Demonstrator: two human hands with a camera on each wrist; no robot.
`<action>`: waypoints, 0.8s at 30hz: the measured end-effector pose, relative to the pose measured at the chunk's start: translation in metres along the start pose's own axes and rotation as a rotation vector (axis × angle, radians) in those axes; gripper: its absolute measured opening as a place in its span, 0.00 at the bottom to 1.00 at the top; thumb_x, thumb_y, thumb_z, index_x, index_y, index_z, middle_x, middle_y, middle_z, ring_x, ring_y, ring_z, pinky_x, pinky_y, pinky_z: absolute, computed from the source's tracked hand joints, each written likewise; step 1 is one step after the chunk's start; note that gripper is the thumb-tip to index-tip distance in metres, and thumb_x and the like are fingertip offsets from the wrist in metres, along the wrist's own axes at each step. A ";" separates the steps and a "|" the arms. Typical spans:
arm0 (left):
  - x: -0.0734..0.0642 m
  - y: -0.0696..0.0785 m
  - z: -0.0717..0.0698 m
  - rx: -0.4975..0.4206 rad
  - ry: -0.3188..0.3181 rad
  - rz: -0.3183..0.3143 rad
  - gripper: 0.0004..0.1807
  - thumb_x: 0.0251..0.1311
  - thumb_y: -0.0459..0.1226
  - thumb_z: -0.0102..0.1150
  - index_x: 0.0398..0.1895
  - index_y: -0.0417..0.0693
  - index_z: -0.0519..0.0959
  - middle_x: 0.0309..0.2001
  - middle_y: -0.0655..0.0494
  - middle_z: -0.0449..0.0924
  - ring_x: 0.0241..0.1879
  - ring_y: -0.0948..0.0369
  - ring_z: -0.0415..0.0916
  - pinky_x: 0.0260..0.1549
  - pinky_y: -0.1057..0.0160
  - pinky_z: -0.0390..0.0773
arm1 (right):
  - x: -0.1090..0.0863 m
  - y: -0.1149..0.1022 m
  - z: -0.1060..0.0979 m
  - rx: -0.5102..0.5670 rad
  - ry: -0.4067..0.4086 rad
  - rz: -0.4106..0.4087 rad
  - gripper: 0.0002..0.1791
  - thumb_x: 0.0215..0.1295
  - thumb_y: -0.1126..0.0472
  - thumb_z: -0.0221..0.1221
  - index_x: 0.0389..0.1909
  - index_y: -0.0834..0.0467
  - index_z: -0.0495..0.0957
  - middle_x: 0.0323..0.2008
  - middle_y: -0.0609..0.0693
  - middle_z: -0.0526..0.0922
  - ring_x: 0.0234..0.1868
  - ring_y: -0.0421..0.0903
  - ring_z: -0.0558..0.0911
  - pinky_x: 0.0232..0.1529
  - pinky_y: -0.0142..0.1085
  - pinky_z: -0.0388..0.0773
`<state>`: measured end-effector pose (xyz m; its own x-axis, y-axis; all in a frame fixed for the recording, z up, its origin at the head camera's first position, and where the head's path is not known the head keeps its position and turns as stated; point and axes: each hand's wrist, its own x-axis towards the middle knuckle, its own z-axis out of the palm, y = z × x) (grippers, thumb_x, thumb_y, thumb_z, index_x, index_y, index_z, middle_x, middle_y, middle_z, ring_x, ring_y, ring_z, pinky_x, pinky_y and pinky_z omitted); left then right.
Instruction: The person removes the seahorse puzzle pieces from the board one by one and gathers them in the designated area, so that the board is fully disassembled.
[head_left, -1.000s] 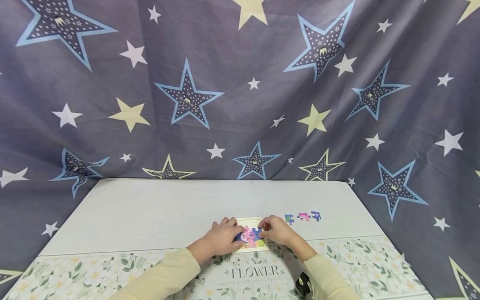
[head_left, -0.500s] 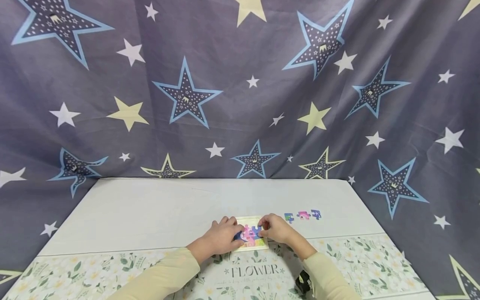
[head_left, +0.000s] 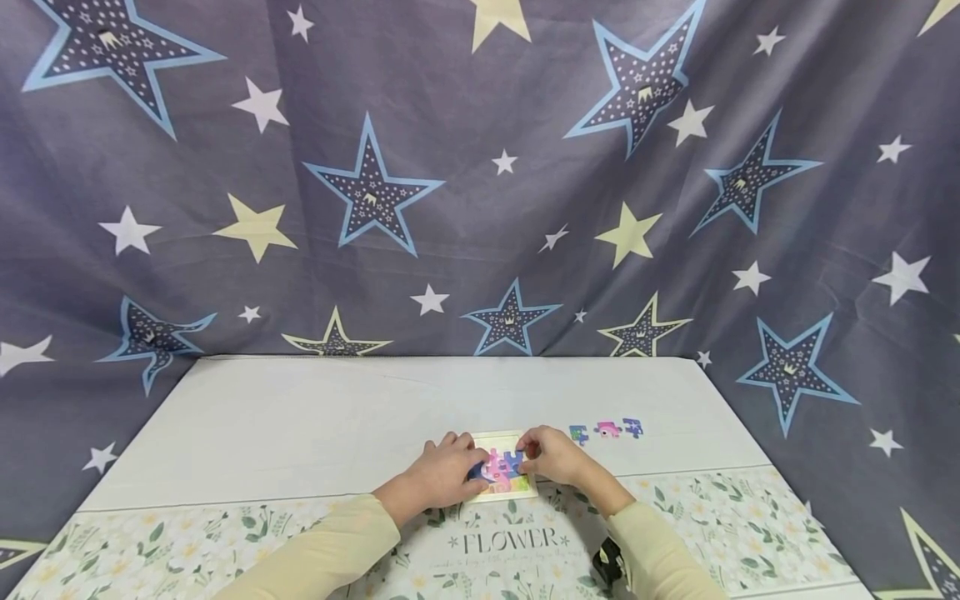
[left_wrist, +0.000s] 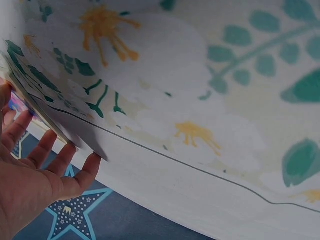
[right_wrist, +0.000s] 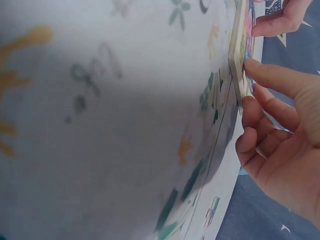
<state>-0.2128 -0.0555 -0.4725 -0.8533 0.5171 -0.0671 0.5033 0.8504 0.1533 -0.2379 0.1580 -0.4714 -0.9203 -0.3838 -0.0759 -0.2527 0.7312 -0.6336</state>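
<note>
A small pale wooden puzzle tray lies on the table between both hands. Inside it are pink pieces and a blue puzzle piece. My left hand rests over the tray's left side, its index finger and thumb reaching onto the pieces. In the left wrist view its fingers look fairly straight along the tray's edge. My right hand pinches the blue piece between thumb and index finger at the right side. The right wrist view shows that thumb on the piece, other fingers curled below.
Several loose puzzle pieces lie right of the tray: a green-and-blue one, a pink one and a blue one. A floral cloth covers the table's near part. A starry curtain hangs behind.
The blue piece under my right fingers has shifted slightly in the tray. Both hands stay almost in place, and the loose pieces lie as before.
</note>
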 end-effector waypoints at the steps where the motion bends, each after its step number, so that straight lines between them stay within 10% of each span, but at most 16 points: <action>1: 0.000 0.000 0.000 -0.002 0.001 0.001 0.26 0.60 0.57 0.51 0.59 0.59 0.72 0.48 0.56 0.71 0.45 0.60 0.65 0.43 0.47 0.72 | 0.000 0.000 0.000 -0.008 0.001 -0.003 0.12 0.53 0.64 0.67 0.37 0.61 0.77 0.29 0.49 0.73 0.30 0.42 0.70 0.32 0.35 0.68; 24: -0.001 0.000 -0.001 -0.020 0.000 0.005 0.26 0.61 0.56 0.50 0.60 0.58 0.72 0.48 0.55 0.70 0.45 0.58 0.65 0.44 0.44 0.71 | -0.003 -0.003 -0.002 -0.115 0.039 -0.074 0.12 0.51 0.62 0.67 0.36 0.60 0.78 0.30 0.49 0.74 0.30 0.41 0.71 0.32 0.34 0.69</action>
<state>-0.2122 -0.0555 -0.4714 -0.8508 0.5212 -0.0666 0.5046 0.8458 0.1730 -0.2349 0.1575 -0.4679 -0.9084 -0.4181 -0.0009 -0.3505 0.7627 -0.5435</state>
